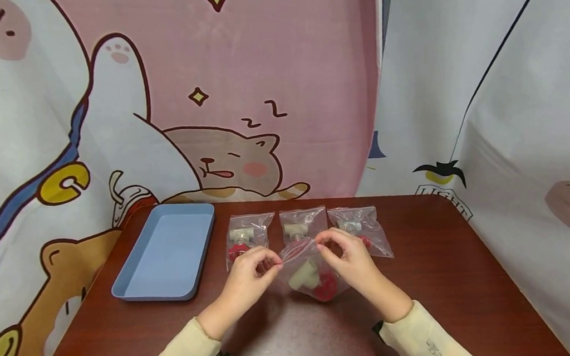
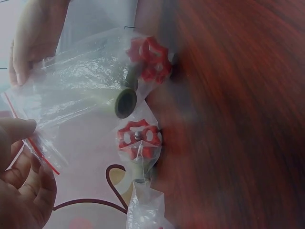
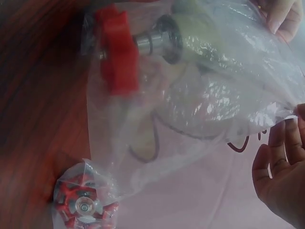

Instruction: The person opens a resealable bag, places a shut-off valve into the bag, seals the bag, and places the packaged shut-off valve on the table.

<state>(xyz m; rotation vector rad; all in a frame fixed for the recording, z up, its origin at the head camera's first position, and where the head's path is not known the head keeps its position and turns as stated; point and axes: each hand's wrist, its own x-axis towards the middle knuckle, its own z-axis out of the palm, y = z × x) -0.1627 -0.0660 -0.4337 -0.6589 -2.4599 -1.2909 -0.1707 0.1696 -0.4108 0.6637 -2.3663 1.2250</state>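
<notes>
A clear zip-lock bag [image 1: 294, 300] hangs from both hands over the table. Inside it lies a valve with a beige body [image 1: 305, 276] and a red handwheel [image 1: 325, 286]. My left hand [image 1: 252, 273] pinches the left end of the bag's top edge between thumb and forefinger. At the other end of that edge, my right hand [image 1: 350, 255] pinches the plastic the same way. The red zip line [image 2: 44, 156] runs along the top in the left wrist view. Seen from the right wrist, the handwheel [image 3: 116, 52] is joined to the body by a metal stem.
Behind the hands, three bagged valves lie in a row: a left one [image 1: 241, 235], a middle one [image 1: 295, 230] and a right one [image 1: 353, 227]. A blue tray [image 1: 163, 260] sits on the left of the brown table [image 1: 438, 277]. Printed cloth [image 1: 298, 87] hangs behind.
</notes>
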